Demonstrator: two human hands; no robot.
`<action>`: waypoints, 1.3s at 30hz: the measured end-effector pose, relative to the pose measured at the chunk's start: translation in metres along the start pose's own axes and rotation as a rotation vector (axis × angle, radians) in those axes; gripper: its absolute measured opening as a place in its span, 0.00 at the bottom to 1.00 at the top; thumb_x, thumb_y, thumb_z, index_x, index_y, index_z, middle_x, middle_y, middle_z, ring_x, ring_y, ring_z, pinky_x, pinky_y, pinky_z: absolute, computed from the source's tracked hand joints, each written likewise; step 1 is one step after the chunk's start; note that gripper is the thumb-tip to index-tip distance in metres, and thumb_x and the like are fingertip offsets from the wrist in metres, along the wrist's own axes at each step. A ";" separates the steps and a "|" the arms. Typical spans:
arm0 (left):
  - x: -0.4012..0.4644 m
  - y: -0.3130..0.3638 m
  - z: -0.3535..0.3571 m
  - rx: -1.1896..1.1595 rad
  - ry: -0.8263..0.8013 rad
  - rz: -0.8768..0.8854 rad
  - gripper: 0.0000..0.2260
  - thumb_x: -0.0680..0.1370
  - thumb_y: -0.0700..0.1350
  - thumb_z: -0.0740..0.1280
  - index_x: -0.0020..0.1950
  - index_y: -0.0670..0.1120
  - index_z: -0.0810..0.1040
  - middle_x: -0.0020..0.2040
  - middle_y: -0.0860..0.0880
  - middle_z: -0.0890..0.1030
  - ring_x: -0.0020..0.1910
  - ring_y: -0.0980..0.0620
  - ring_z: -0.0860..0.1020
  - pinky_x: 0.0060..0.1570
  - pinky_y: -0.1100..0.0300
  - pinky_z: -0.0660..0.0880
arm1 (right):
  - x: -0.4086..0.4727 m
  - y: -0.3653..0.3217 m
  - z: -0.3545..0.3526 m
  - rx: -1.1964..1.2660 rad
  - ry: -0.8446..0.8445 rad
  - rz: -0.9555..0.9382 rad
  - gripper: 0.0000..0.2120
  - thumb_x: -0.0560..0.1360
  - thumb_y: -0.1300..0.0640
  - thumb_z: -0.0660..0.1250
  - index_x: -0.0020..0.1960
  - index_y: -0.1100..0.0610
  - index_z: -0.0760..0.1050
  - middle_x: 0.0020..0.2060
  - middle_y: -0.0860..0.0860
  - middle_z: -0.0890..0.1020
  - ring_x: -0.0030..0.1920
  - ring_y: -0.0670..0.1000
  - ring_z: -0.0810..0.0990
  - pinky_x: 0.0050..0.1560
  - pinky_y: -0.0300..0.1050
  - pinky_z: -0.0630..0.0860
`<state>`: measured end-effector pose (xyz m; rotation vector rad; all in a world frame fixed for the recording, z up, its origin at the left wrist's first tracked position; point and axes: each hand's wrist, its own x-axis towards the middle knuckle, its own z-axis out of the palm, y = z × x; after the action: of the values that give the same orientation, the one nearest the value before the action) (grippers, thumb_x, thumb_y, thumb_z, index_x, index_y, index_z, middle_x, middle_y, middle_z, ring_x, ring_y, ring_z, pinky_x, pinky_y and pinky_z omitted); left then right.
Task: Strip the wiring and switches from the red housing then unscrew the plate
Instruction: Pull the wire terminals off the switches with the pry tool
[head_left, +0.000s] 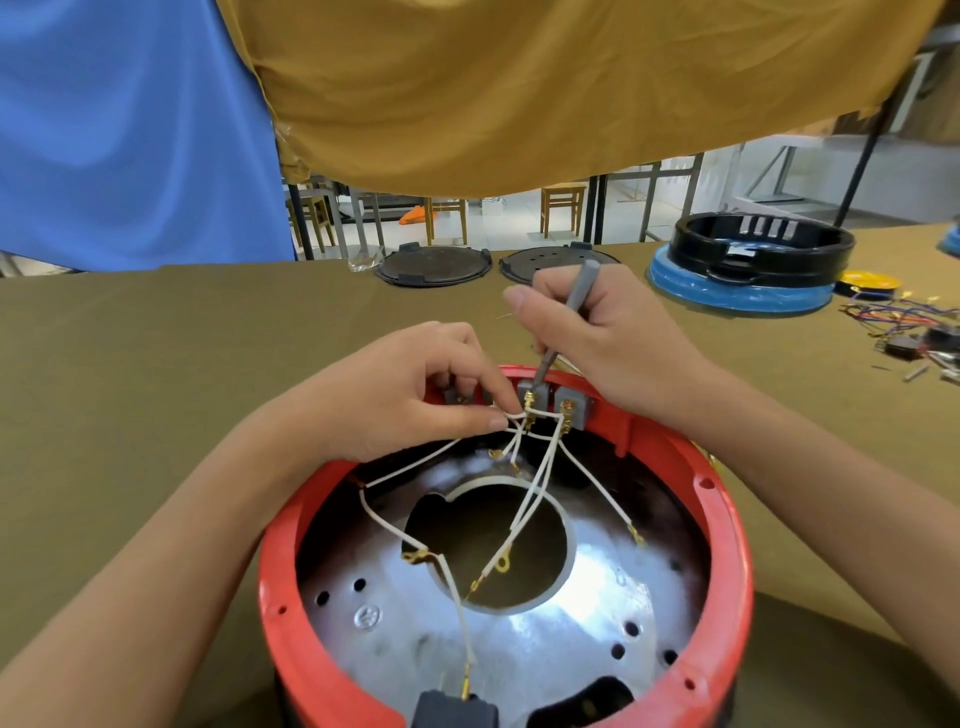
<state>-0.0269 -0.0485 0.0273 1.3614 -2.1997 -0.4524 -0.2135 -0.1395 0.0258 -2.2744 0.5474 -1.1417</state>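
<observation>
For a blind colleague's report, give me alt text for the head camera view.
A left hand pinches white wires while the right hand works a grey tool against a grey switch on the red housing rim. Black parts lie farther back on the table.

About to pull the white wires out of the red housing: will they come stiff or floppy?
Probably floppy: the white wires sag in loose curves across the metal plate. Likely light, being thin. Their gold terminals may snag; the left hand pinches several together.

We see a blue cloth (130, 130) and an ochre cloth (519, 93) hanging, with wooden stools (562, 208) behind on a pale floor (509, 223).
</observation>
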 end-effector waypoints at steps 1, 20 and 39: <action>0.000 0.000 0.000 0.000 0.001 -0.002 0.05 0.74 0.52 0.73 0.49 0.61 0.84 0.42 0.55 0.75 0.47 0.52 0.75 0.51 0.58 0.71 | 0.001 -0.001 0.000 -0.017 -0.003 0.000 0.22 0.82 0.54 0.63 0.33 0.65 0.71 0.26 0.51 0.74 0.28 0.42 0.73 0.31 0.35 0.69; 0.000 -0.001 0.000 -0.013 -0.007 0.003 0.05 0.76 0.49 0.73 0.48 0.59 0.84 0.43 0.52 0.75 0.46 0.51 0.75 0.51 0.56 0.72 | 0.006 0.006 0.003 0.198 -0.013 0.328 0.22 0.82 0.50 0.61 0.30 0.56 0.70 0.22 0.46 0.69 0.23 0.44 0.66 0.27 0.34 0.67; -0.001 0.001 -0.001 -0.019 -0.013 -0.014 0.05 0.76 0.46 0.73 0.49 0.56 0.85 0.43 0.52 0.75 0.45 0.53 0.75 0.51 0.57 0.73 | 0.006 0.010 0.007 0.238 -0.034 0.363 0.22 0.82 0.48 0.61 0.31 0.56 0.71 0.20 0.43 0.68 0.23 0.42 0.66 0.28 0.32 0.67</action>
<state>-0.0268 -0.0471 0.0287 1.3685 -2.1923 -0.4877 -0.2058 -0.1488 0.0190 -1.8927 0.7336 -0.9312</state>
